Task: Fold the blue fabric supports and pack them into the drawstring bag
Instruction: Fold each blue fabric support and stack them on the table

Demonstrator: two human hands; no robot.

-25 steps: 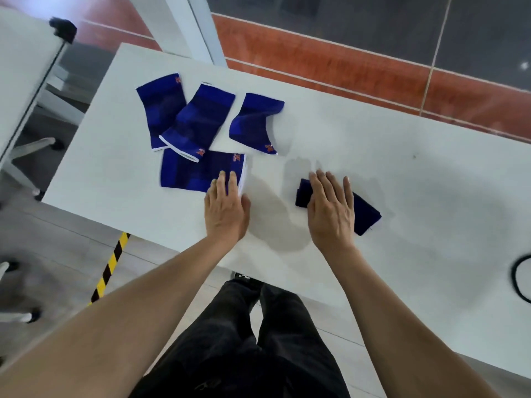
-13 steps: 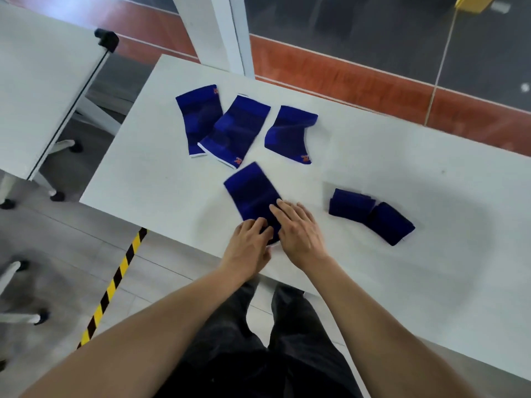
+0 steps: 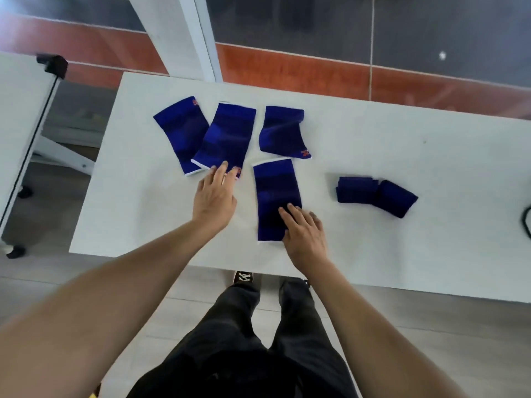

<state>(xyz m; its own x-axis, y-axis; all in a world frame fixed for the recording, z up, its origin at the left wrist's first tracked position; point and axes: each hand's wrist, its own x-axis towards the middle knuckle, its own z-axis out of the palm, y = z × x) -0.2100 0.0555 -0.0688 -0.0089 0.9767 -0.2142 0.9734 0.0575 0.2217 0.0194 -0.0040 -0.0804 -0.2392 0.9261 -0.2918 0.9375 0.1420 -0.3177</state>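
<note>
Several blue fabric supports lie on the white table [image 3: 402, 139]. One flat support [image 3: 275, 191] lies lengthwise in front of me, and my right hand [image 3: 304, 234] rests on its near right part with straight fingers. My left hand [image 3: 215, 193] reaches to the left, its fingertips touching the near edge of a second flat support [image 3: 227, 136]. That one overlaps a third [image 3: 181, 130] at the far left. A curved support [image 3: 283, 130] lies behind the middle one. Two folded supports [image 3: 373, 193] sit side by side on the right. No drawstring bag is in view.
A black cable [image 3: 526, 222] shows at the table's right edge. Another white table [image 3: 20, 110] with a black clamp stands to the left. A white post rises behind the table. My legs and a shoe are below the near edge.
The flat support has been turned lengthwise and moved before me. My left hand left it and reached to the second support; my right hand stays on it.
</note>
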